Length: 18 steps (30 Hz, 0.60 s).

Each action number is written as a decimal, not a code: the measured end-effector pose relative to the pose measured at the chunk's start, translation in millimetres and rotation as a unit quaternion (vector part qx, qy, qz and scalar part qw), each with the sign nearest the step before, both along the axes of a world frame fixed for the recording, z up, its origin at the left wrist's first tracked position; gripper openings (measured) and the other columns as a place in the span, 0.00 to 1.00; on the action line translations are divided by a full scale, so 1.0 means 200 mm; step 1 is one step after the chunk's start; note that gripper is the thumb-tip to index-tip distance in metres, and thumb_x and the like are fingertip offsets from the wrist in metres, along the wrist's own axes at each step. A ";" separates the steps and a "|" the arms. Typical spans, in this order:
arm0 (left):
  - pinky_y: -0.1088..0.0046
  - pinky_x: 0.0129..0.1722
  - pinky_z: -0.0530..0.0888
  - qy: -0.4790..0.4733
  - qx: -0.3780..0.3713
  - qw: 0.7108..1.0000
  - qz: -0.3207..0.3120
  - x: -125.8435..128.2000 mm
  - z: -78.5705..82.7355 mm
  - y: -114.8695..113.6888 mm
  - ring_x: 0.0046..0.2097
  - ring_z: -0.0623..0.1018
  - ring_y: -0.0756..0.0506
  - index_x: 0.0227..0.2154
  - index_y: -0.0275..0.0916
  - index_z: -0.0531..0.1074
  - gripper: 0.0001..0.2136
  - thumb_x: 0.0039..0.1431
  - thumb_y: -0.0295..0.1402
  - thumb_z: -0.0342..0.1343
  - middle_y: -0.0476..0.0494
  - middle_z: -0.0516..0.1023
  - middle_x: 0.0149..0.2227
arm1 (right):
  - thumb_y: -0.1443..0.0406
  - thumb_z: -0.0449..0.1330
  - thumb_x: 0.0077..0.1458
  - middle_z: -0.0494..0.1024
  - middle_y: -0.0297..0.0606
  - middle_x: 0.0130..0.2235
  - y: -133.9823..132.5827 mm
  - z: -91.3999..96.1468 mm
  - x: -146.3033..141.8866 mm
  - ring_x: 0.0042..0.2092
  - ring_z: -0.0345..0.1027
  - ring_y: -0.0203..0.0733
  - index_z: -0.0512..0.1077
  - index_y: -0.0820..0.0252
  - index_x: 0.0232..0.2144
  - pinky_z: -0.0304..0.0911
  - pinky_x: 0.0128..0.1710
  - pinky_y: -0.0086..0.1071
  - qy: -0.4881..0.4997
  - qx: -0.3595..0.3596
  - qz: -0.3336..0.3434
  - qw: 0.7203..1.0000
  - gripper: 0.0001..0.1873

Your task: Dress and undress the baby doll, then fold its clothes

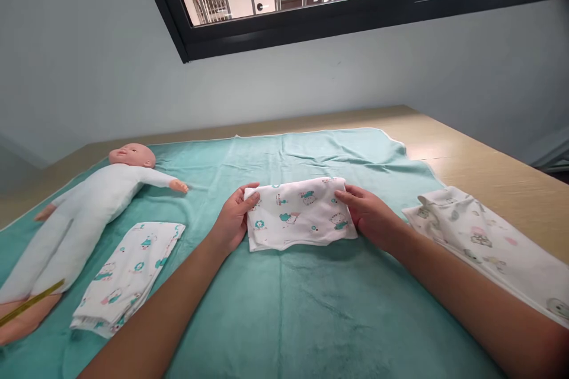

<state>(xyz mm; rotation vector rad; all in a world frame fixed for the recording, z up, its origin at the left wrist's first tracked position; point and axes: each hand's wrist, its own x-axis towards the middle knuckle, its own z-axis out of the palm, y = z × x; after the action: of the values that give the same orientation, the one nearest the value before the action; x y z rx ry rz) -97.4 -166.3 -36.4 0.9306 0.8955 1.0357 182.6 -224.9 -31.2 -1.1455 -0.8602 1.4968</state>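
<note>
Between my two hands is a folded white baby garment [302,213] printed with green and pink cartoon animals; its exact kind cannot be made out in this fold. My left hand [235,216] pinches its upper left corner, thumb on the front and fingers behind. On the other side my right hand [367,210] grips the upper right edge in the same way. The lower edge hangs just over or rests on the green blanket [284,308]; I cannot tell which. Left of my left forearm lies another folded garment [128,272] with a matching print.
A baby doll [98,195] in a white body suit lies on its back at the left, with a yellow strip [33,301] across its legs. White printed clothing [480,237] lies at the right. Behind the wooden table [471,160] are a wall and a dark-framed window [288,29].
</note>
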 end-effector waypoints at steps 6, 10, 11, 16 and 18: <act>0.60 0.49 0.76 -0.055 -0.046 0.995 -0.071 0.00 0.02 -0.01 0.50 0.79 0.38 0.53 0.38 0.71 0.22 0.56 0.38 0.64 0.35 0.78 0.53 | 0.56 0.71 0.47 0.81 0.45 0.47 -0.03 -0.01 -0.01 0.44 0.76 0.51 0.77 0.59 0.46 0.74 0.37 0.37 -0.068 -0.035 0.041 0.996 0.24; 0.56 0.50 0.76 -0.010 -0.067 0.983 -0.168 -0.01 0.02 -0.03 0.51 0.79 0.32 0.52 0.31 0.73 0.24 0.53 0.33 0.66 0.29 0.78 0.51 | 0.55 0.69 0.50 0.81 0.42 0.46 -0.03 -0.03 -0.01 0.43 0.77 0.49 0.75 0.56 0.49 0.74 0.35 0.35 -0.026 -0.016 0.015 0.999 0.25; 0.56 0.50 0.76 -0.001 -0.068 0.983 -0.173 0.00 0.02 -0.03 0.50 0.79 0.33 0.52 0.31 0.73 0.23 0.53 0.33 0.66 0.29 0.78 0.51 | 0.55 0.69 0.51 0.81 0.42 0.46 -0.03 -0.03 0.00 0.43 0.77 0.49 0.74 0.55 0.50 0.74 0.36 0.35 -0.017 -0.016 0.006 1.000 0.25; 0.60 0.47 0.77 0.005 -0.057 0.989 -0.136 0.02 0.01 -0.04 0.48 0.81 0.36 0.50 0.34 0.74 0.21 0.55 0.37 0.65 0.31 0.79 0.50 | 0.53 0.66 0.53 0.81 0.42 0.46 0.00 -0.05 0.00 0.43 0.77 0.50 0.74 0.55 0.49 0.75 0.41 0.39 -0.017 -0.011 -0.016 1.000 0.23; 0.61 0.46 0.77 -0.002 -0.054 0.992 -0.114 0.03 0.00 -0.04 0.45 0.81 0.38 0.48 0.34 0.74 0.21 0.54 0.37 0.66 0.32 0.81 0.47 | 0.53 0.66 0.52 0.82 0.43 0.45 0.01 -0.06 0.00 0.43 0.78 0.51 0.75 0.56 0.48 0.75 0.43 0.42 -0.032 -0.007 -0.019 0.999 0.22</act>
<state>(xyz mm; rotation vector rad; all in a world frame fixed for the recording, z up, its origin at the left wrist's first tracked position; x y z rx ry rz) -91.6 -174.2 -35.6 0.9164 0.8124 0.7857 182.2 -222.4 -42.3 -1.2197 -0.8688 1.4431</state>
